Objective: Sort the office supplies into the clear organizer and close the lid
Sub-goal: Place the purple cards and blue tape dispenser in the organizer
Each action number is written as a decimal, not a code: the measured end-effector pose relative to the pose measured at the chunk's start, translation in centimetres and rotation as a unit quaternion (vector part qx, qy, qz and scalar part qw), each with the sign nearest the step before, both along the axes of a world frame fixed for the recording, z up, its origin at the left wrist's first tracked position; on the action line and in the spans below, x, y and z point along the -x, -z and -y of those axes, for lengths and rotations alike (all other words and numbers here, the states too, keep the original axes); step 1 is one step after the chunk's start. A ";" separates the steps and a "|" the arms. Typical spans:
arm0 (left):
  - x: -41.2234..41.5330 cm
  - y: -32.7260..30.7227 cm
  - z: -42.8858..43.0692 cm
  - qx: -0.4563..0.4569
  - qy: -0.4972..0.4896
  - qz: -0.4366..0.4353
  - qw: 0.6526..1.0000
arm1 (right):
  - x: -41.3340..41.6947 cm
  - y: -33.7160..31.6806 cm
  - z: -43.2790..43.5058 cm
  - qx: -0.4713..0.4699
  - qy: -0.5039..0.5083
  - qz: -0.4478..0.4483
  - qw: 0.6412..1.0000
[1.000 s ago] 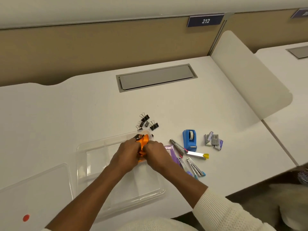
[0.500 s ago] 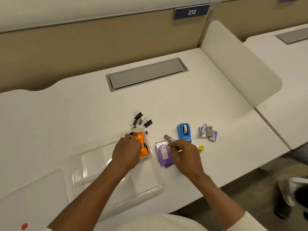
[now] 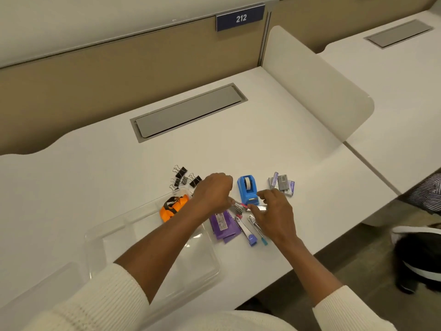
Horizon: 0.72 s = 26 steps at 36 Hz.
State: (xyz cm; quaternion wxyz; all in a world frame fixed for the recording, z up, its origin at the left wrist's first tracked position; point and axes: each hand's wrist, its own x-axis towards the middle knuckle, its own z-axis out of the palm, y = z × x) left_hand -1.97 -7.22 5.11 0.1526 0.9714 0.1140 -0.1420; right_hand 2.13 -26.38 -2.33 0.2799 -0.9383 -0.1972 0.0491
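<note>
- The clear organizer [image 3: 152, 254] lies open at the near left of the desk [image 3: 298, 149], with only an orange item [image 3: 173, 207] in its far right compartment.
- Just right of it, the purple packets [image 3: 223, 224] and two small staplers [image 3: 250, 231] look light and stiff, best pinched by their long sides.
- The left hand [image 3: 212, 193] and the right hand [image 3: 272, 211] meet on a pink-tipped stapler [image 3: 239, 206], fingers pinched on it.
- Farther off wait the blue tape dispenser [image 3: 247, 187], the binder clips [image 3: 185, 177] and the staple boxes [image 3: 282, 185].

A single head-worn camera looks forward and steeply down from the near edge of the white worktop [image 3: 238, 149], close above both forearms, facing the far tan partition [image 3: 95, 75].
</note>
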 end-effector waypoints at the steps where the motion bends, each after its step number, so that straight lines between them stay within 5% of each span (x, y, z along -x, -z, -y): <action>1: -0.3 0.2 0.4 -0.016 -0.002 -0.014 1.000 | -0.2 0.1 -0.2 0.000 0.001 -0.001 1.000; 11: 2.8 3.4 3.9 -0.131 -0.015 -0.159 0.978 | -2.5 0.7 -1.9 -0.005 -0.033 -0.077 0.996; 26: 5.4 6.2 6.0 -0.085 -0.067 -0.097 0.989 | -3.9 0.7 -5.1 0.096 -0.020 -0.032 0.995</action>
